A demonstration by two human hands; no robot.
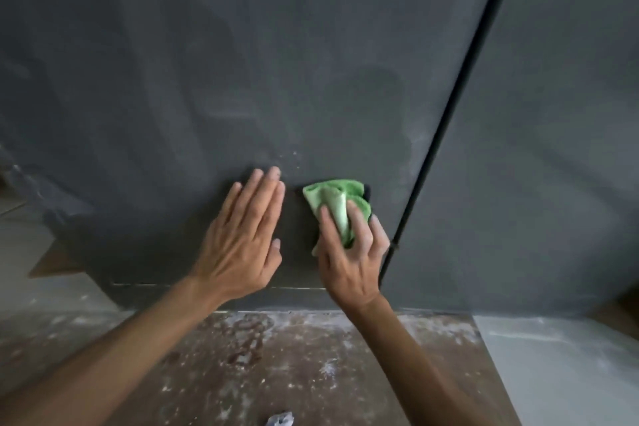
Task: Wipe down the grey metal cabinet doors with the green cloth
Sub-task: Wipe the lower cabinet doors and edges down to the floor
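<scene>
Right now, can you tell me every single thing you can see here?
grey metal cabinet doors: two, dark grey, upright ahead, split by a black gap.
green cloth: one, bright green, bunched against the left door, low down.
brown dusty floor: one, brown with white specks, below the doors.
small crumpled scrap: one, grey-white, on the floor's bottom edge.
left hand: one, flat on the left door.
right hand: one, gripping the cloth.
</scene>
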